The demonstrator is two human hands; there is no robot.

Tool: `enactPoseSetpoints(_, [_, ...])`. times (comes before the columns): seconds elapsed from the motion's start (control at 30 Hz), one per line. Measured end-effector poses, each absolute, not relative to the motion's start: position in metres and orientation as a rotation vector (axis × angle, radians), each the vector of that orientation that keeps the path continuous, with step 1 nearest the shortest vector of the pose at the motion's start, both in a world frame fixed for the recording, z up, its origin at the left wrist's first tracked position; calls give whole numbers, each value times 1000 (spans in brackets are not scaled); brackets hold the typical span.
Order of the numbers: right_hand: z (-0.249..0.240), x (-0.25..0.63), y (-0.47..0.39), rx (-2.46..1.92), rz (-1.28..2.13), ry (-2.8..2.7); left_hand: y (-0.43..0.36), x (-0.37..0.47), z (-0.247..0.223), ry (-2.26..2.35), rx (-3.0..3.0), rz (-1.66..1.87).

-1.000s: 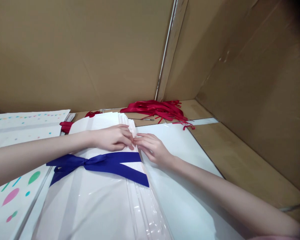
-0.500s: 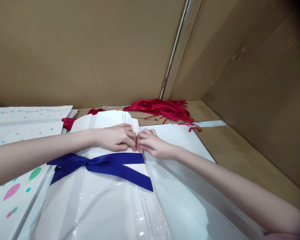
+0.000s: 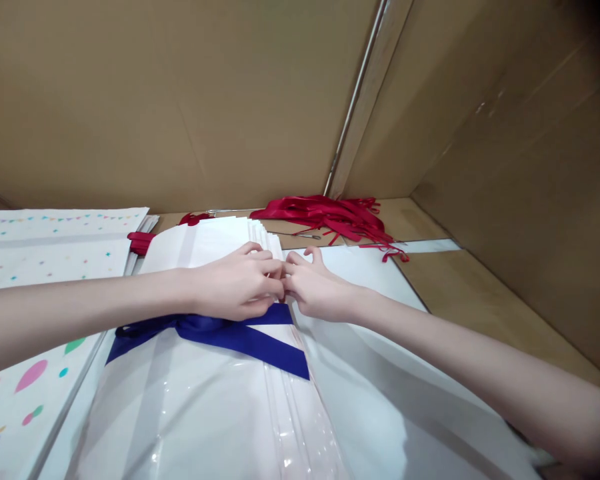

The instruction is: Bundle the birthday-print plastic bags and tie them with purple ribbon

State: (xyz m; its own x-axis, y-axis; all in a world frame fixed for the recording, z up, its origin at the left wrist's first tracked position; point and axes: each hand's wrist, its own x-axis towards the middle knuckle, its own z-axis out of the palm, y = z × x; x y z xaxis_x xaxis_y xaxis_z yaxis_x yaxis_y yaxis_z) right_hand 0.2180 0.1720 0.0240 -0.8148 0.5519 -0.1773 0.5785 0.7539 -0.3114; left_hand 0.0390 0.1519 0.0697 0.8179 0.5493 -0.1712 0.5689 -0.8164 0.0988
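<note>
A stack of glossy white paper bags point(image 3: 205, 407) lies in front of me, with a dark blue ribbon point(image 3: 260, 347) tied in a bow across the top one. My left hand point(image 3: 245, 280) rests over the stack above the ribbon, its fingers curled down at the right-hand edge. From the other side, my right hand point(image 3: 315, 283) meets it there with bent fingers, the index finger raised. The fingertips of both hands come together at the bag edges; whatever they pinch is hidden.
Red ribbons point(image 3: 330, 217) lie in a heap at the back, with long metal needles point(image 3: 307, 235) nearby. On the left is a pile of white bags with coloured party prints point(image 3: 60, 260). A white sheet point(image 3: 360, 387) lies to the right. Cardboard walls point(image 3: 180, 100) enclose the back and right.
My left hand has slid slightly right and toward me, now covering part of the blue ribbon. My right hand's fingers have shifted, with the index finger lifting. The view has moved a little.
</note>
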Motion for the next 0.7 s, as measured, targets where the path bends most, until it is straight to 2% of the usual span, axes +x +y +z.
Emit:
enactPoseSetpoints(0.1, [24,224,175,812,-487,2933,140,42,79,1034,2745,-276])
enactPoseSetpoints(0.2, [23,231,179,708,-487,2975,137,38,84,973,2703,-377])
enactPoseSetpoints(0.43, [17,230,182,764,-813,2849,134,34,79,883,2752,-420])
enactPoseSetpoints(0.7, [20,218,182,829,-713,2762,133,36,76,892,2743,-403])
